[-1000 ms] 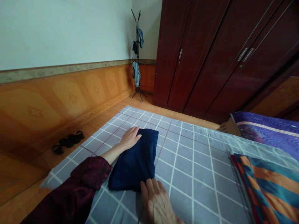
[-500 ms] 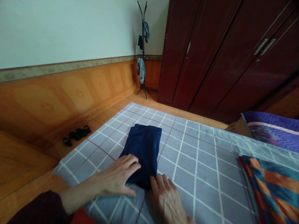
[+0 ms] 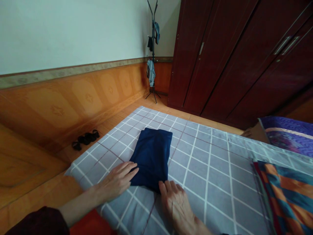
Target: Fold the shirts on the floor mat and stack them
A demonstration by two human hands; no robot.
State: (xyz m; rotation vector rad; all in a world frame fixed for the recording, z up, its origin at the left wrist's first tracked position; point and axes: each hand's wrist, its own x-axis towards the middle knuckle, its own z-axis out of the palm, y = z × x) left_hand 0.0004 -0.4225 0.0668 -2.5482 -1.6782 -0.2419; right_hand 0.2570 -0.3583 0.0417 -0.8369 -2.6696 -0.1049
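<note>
A folded navy blue cloth (image 3: 153,153) lies flat on the grey checked bedding (image 3: 202,163). My left hand (image 3: 118,179) rests at the cloth's near left edge, fingertips on the fabric, fingers fairly straight and a little apart. At the near right corner, my right hand (image 3: 174,199) has its fingers curled and closed on the edge of the cloth; its thumb is mostly hidden.
Folded orange and teal fabric (image 3: 290,192) lies on the bed at the right. Beyond are a purple item (image 3: 288,133), a dark red wardrobe (image 3: 220,55) and a coat stand (image 3: 153,49). Black shoes (image 3: 85,138) stand on the floor at left.
My left hand has moved left from over the cloth to its left edge, uncovering more of the near side. My right hand stays at the near right corner. The view has shifted slightly.
</note>
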